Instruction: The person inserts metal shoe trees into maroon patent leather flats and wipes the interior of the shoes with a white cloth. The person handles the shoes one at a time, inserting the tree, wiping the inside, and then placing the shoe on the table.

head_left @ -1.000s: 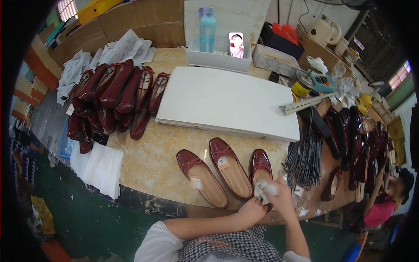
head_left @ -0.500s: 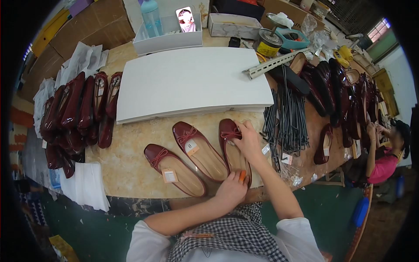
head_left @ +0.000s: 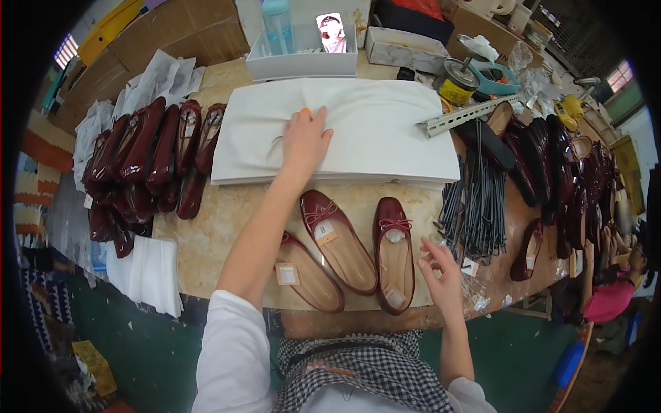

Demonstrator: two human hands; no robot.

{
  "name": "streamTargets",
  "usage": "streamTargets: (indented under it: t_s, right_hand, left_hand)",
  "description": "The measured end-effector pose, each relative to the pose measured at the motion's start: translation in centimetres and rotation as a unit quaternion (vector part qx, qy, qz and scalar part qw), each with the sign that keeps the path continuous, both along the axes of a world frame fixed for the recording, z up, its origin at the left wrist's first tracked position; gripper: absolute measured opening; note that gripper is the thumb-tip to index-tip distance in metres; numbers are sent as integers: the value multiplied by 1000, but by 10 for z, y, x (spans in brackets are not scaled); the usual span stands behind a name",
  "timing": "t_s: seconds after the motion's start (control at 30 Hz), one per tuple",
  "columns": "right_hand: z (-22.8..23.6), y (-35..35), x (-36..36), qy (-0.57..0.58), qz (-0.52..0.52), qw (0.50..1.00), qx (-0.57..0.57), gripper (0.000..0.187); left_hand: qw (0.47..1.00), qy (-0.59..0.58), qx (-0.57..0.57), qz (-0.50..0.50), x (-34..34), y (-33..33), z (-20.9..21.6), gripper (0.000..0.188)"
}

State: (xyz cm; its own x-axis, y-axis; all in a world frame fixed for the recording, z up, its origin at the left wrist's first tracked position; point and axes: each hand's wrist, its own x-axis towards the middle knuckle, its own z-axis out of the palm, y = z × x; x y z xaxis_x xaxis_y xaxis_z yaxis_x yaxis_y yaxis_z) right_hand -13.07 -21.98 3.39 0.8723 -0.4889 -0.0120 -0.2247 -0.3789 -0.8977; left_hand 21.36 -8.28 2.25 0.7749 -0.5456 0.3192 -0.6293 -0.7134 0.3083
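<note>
The table [head_left: 227,227] fills most of the view, its top a mottled beige. At 12 o'clock lies a big stack of white paper [head_left: 385,131]; the left hand [head_left: 305,140] rests flat on it with fingers spread wide, and the top sheet wrinkles under the palm. At 9 o'clock a row of dark red shoes [head_left: 148,162] lies side by side. At 3 o'clock is a bundle of dark metal rods [head_left: 478,199], with more shoes [head_left: 571,179] behind it. Near 6 o'clock three red flat shoes [head_left: 341,241] lie close together. The right hand [head_left: 444,275] hovers just beside the rightmost one, half open, holding nothing.
</note>
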Motion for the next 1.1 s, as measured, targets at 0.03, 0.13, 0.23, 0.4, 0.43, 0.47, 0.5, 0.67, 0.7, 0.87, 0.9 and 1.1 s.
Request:
streamTargets:
  t_s: [0.03,0.13,0.23,0.4,0.43,0.47,0.5,0.67,0.7,0.87,0.9,1.1]
  right_hand:
    - [6,3,5,-19,0,1000,10,51]
    - [19,7,17,-117,-98,930,335,57]
    - [22,21,25,-101,-122,834,529,56]
    - [24,39,12,44,88,865,492,47]
    - [28,41,11,70,166,874,451,45]
    - [23,29,18,100,211,906,354,64]
    - [28,31,15,47,196,957,209,71]
    - [44,73,29,-67,207,972,-88,82]
    - [27,55,29,-62,184,974,-120,72]
    - [8,-8,21,-114,-55,988,84,29]
    - [2,-8,24,-112,-62,987,93,27]
    - [7,11,44,-106,-70,936,329,24]
  left_hand:
    - [999,34,-33,-24,-8,-4,9,38]
    - [962,29,-60,-265,-129,-6,58,14]
    - [877,48,-196,-436,-226,31,74,18]
    - [895,41,-321,-307,-218,55,65,20]
    - [890,56,-340,-298,-226,59,57,20]
    - [932,27,-287,-220,-225,67,50,24]
    - [928,137,-313,-147,-225,69,44,27]
    - [754,468,-455,-73,-222,48,28,36]
    - [643,601,-475,-7,-222,50,29,36]
    - [958,260,-32,-119,-215,66,19,55]
    - [981,160,24,-107,-220,63,10,60]
    - [967,104,207,-108,-226,51,-8,88]
